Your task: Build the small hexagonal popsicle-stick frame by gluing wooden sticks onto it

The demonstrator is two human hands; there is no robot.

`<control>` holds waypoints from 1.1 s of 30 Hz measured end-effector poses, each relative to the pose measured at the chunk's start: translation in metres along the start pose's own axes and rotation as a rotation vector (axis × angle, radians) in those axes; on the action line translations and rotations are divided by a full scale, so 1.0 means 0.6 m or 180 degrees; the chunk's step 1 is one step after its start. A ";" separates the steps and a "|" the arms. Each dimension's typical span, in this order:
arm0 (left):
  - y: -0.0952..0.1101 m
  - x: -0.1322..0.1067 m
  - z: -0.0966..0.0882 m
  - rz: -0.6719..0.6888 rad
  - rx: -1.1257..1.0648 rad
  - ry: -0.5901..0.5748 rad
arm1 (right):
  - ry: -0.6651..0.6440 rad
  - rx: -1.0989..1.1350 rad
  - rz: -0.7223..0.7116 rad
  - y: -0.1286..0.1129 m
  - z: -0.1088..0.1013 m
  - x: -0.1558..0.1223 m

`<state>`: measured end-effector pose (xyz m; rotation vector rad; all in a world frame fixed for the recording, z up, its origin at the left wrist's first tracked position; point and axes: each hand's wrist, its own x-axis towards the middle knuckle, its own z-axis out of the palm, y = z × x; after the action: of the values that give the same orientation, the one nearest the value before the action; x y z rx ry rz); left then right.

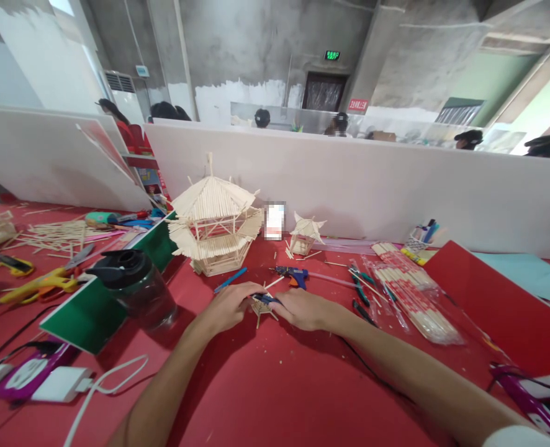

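Both my hands rest on the red table point(275, 385) around a small piece built of thin wooden sticks point(261, 307). My left hand point(231, 305) lies on its left side with curled fingers touching the sticks. My right hand point(303, 308) presses on it from the right, fingers closed at the piece, with something small and dark blue under the fingertips. A large stick pavilion model point(214, 226) stands just behind, and a small stick model point(305, 234) further right. A blue glue gun point(291, 274) lies right behind my hands.
A dark-lidded bottle point(133, 285) and a green board point(93, 310) sit at left, with yellow scissors point(42, 282) and loose sticks. Packs of sticks point(410, 292) and pliers point(361, 288) lie at right beside a red board point(498, 304). White partitions point(372, 186) stand behind; other people sit beyond.
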<state>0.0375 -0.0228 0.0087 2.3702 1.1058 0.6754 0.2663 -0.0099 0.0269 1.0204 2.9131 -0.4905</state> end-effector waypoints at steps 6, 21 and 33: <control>-0.001 0.002 0.002 -0.0006 -0.0057 -0.0045 | -0.0027 -0.0321 0.0179 0.003 0.002 -0.001; -0.001 0.006 0.004 0.0013 0.0017 -0.0074 | -0.0163 -0.0229 0.0237 -0.003 0.000 -0.001; -0.003 0.009 0.002 -0.0123 0.0003 -0.0024 | -0.0002 -0.0249 0.0212 0.000 0.009 0.003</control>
<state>0.0404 -0.0177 0.0080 2.3440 1.1460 0.6521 0.2643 -0.0107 0.0218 1.1020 2.8616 -0.3711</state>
